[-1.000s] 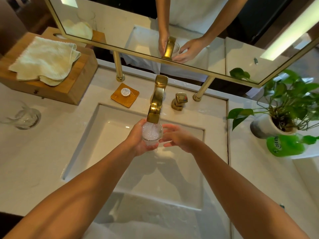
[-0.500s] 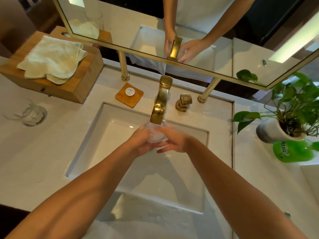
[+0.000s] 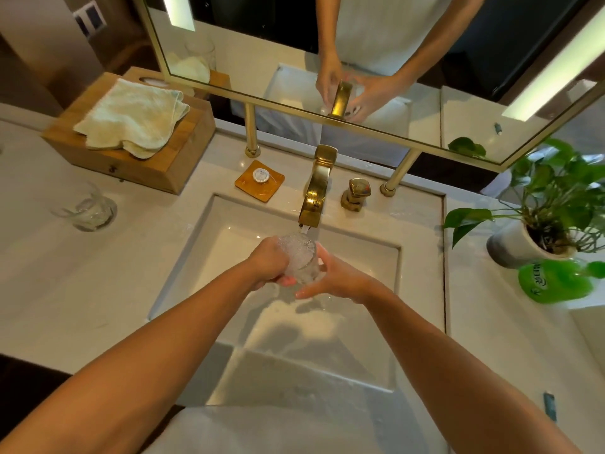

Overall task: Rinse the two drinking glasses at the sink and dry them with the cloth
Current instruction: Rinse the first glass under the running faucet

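Note:
A clear drinking glass (image 3: pixel 299 257) full of bubbling water is under the gold faucet (image 3: pixel 316 191), over the white sink (image 3: pixel 209 257). My left hand (image 3: pixel 266 263) wraps its left side. My right hand (image 3: pixel 337 278) presses against its right side with fingers stretched beneath it. Water runs from the spout into the glass. A second glass (image 3: pixel 90 209) stands on the counter at the far left. The pale cloth (image 3: pixel 132 117) lies folded on a wooden box (image 3: pixel 157 170) at the back left.
A gold tap handle (image 3: pixel 355 194) stands right of the faucet. An amber soap dish (image 3: pixel 259 180) sits left of it. A potted plant (image 3: pixel 537 231) and a green bottle (image 3: pixel 556 281) are on the right counter. The mirror (image 3: pixel 327 44) hangs behind.
The glass has sunk a little below the spout and tilted. My right hand has closed in against the glass, fingers now under it.

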`<act>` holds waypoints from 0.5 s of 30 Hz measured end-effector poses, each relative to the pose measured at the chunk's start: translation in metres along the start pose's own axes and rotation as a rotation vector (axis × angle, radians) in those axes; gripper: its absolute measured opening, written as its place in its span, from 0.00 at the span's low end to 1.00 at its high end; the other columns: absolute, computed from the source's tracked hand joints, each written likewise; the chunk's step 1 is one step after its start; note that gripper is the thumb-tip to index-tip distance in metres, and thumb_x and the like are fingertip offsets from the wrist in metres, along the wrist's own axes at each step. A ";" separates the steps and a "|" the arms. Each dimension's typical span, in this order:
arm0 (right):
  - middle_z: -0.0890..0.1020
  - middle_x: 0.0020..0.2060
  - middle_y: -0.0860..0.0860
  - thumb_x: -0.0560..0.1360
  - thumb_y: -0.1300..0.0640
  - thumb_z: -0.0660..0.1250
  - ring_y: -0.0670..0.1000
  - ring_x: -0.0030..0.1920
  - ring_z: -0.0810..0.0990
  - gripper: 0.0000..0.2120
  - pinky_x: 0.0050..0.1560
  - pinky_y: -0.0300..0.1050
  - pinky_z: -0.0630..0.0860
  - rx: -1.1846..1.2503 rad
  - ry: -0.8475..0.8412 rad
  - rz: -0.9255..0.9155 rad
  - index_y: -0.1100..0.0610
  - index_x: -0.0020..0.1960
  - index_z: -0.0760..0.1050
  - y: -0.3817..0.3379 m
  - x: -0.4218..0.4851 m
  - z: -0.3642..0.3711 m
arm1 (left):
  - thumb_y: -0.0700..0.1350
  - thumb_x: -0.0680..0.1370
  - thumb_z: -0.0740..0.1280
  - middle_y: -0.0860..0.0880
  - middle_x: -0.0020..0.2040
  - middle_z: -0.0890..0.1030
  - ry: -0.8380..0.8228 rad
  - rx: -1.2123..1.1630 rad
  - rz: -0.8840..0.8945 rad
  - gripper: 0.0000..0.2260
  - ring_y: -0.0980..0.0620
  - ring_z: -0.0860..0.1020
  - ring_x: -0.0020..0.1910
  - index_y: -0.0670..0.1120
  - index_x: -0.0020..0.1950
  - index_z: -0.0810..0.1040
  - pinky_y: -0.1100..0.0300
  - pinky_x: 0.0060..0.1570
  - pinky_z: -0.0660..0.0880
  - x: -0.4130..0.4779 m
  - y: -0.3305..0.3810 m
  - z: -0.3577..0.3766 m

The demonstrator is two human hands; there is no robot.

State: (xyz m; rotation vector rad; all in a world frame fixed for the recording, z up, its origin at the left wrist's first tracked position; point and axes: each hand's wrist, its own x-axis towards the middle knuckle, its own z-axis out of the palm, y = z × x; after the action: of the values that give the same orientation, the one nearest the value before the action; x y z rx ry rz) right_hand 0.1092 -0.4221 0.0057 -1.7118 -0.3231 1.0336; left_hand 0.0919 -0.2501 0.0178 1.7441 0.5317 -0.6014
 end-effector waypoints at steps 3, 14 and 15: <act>0.79 0.60 0.53 0.63 0.63 0.82 0.52 0.61 0.80 0.41 0.60 0.46 0.79 -0.048 0.096 -0.118 0.54 0.69 0.64 -0.005 -0.003 0.004 | 0.28 0.79 0.52 0.42 0.28 0.78 -0.232 -0.011 0.020 0.13 0.53 0.74 0.20 0.32 0.55 0.75 0.64 0.18 0.68 -0.019 0.012 -0.010; 0.76 0.60 0.44 0.63 0.67 0.80 0.46 0.60 0.77 0.41 0.54 0.39 0.80 -0.094 0.367 -0.231 0.46 0.68 0.67 -0.033 -0.030 0.001 | 0.62 0.79 0.59 0.39 0.74 0.66 0.587 0.854 0.332 0.27 0.36 0.63 0.73 0.46 0.72 0.68 0.39 0.73 0.56 -0.045 -0.114 -0.038; 0.75 0.60 0.43 0.64 0.66 0.80 0.47 0.60 0.77 0.40 0.54 0.39 0.79 -0.187 0.364 -0.254 0.46 0.68 0.66 -0.038 -0.032 0.000 | 0.64 0.79 0.57 0.37 0.78 0.58 0.622 0.936 0.253 0.33 0.34 0.53 0.78 0.45 0.77 0.62 0.38 0.75 0.45 -0.050 -0.136 -0.040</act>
State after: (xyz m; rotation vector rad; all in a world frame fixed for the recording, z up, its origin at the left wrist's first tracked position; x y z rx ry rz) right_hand 0.1002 -0.4276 0.0548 -1.9274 -0.3969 0.5073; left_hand -0.0279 -0.1808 -0.0419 2.8719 0.4582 -0.0827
